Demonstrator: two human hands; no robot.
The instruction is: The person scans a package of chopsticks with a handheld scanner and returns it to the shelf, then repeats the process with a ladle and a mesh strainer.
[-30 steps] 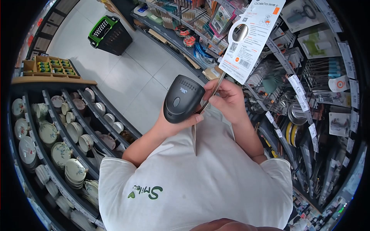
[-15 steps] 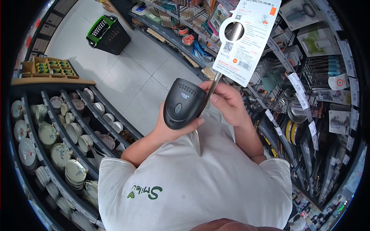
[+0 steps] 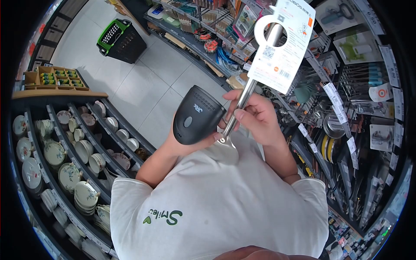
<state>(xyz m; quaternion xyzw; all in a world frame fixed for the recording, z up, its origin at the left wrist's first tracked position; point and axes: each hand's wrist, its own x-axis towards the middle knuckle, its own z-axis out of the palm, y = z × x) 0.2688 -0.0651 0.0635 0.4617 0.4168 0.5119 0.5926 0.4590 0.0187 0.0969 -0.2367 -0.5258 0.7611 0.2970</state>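
Note:
My left hand [image 3: 186,146] is wrapped round a black handheld scanner [image 3: 198,116], its top face turned up, just left of the utensil. The fingers of my right hand [image 3: 261,119] pinch the steel handle of a long metal utensil [image 3: 245,96]. The utensil slants, with its wide, flat end low against the white shirt [image 3: 195,203] and partly hard to make out. A white card [image 3: 277,58] with a round cut-out, printed text, a QR code and a barcode is fixed round the upper handle. Scanner and card are apart.
Shelves of bowls and plates [image 3: 69,175] stand on the left, below a wooden box of small items [image 3: 56,78]. A black basket with a green rim [image 3: 123,41] is on the tiled floor [image 3: 151,99]. Hanging kitchen tools [image 3: 333,125] line the right.
The scanner has moved slightly left and tilted, away from the utensil. The utensil and its card have shifted and turned, and the flat end now shows below my right hand.

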